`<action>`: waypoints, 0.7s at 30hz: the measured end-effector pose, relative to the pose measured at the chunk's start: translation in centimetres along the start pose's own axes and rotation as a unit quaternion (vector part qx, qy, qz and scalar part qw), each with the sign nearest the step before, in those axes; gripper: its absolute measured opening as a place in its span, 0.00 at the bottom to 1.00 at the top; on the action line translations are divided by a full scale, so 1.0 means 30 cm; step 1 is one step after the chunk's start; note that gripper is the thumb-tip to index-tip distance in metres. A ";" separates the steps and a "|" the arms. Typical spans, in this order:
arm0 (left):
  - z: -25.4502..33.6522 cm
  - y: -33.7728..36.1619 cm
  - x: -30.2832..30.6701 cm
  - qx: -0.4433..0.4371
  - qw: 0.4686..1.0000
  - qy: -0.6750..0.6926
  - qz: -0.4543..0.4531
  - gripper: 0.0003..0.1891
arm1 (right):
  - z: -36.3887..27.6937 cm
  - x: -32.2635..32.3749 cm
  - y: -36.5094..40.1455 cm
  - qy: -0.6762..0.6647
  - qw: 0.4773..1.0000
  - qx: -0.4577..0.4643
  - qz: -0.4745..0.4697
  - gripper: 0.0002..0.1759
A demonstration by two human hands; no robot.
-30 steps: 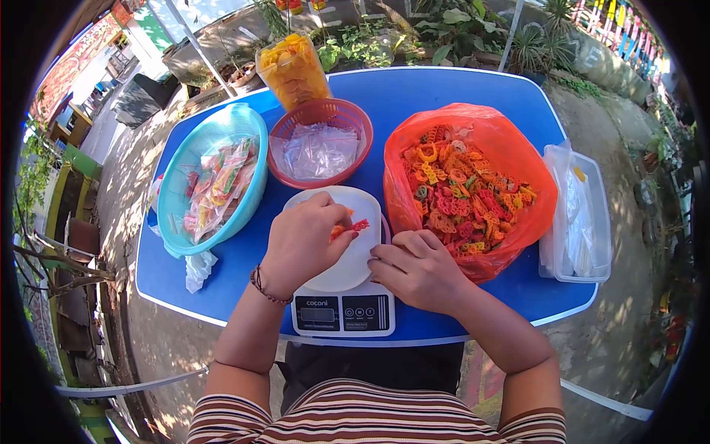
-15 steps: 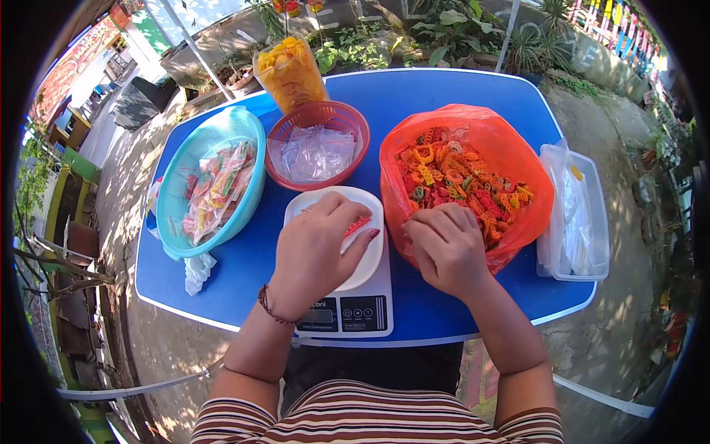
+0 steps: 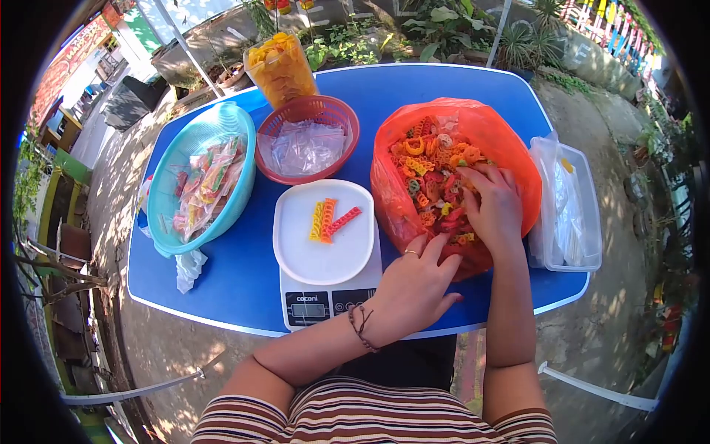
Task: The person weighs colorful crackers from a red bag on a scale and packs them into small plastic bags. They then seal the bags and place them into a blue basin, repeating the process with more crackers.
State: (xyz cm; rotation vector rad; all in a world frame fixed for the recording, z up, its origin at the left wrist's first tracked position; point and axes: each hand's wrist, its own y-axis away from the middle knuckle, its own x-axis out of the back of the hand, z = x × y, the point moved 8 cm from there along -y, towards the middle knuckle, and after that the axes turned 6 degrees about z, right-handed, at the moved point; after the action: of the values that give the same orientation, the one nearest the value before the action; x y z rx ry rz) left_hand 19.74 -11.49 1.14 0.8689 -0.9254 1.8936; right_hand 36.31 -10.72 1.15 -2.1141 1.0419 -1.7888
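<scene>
A white scale bears a white tray with a yellow, an orange and a red snack piece on it. An orange-red plastic bag full of colourful snack pieces stands open to the right. My left hand is at the bag's near left rim, fingers apart, holding nothing visible. Inside the bag, my right hand bends its fingers down onto the snack pieces; its fingertips are partly hidden among them.
A turquoise basket of filled packets stands at the left. Beside it are a red basket of clear bags and a tub of yellow chips. A clear box holds plastic bags at the right. Crumpled plastic lies at front left.
My left hand has moved right from over the tray to the bag's rim, leaving the snack pieces on the tray in view. My right hand has moved further into the bag.
</scene>
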 end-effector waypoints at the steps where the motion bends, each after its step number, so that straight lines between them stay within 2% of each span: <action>1: -0.001 -0.008 -0.014 -0.004 1.000 -0.004 0.006 0.29 | 0.024 0.003 0.000 -0.002 1.000 -0.013 0.006 0.18; 11: -0.026 -0.055 -0.072 -0.041 0.999 -0.013 0.000 0.29 | 0.118 0.058 -0.010 -0.034 0.993 -0.082 0.081 0.19; 14: -0.024 -0.049 -0.041 -0.030 0.999 -0.027 -0.025 0.29 | 0.085 0.073 -0.011 -0.021 0.993 -0.042 0.105 0.18; 20: -0.013 -0.042 0.009 -0.022 0.996 -0.063 -0.054 0.28 | -0.154 0.016 0.014 -0.026 0.993 0.115 0.022 0.18; 21: -0.017 -0.038 0.008 -0.015 0.996 -0.060 -0.064 0.28 | -0.168 -0.002 0.022 -0.036 0.992 0.118 0.008 0.18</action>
State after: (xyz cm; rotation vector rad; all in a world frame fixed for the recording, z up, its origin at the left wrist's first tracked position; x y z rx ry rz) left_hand 20.55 -10.54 1.41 1.0090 -0.9442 1.7290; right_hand 31.40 -9.70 2.05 -2.0051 0.7859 -1.7187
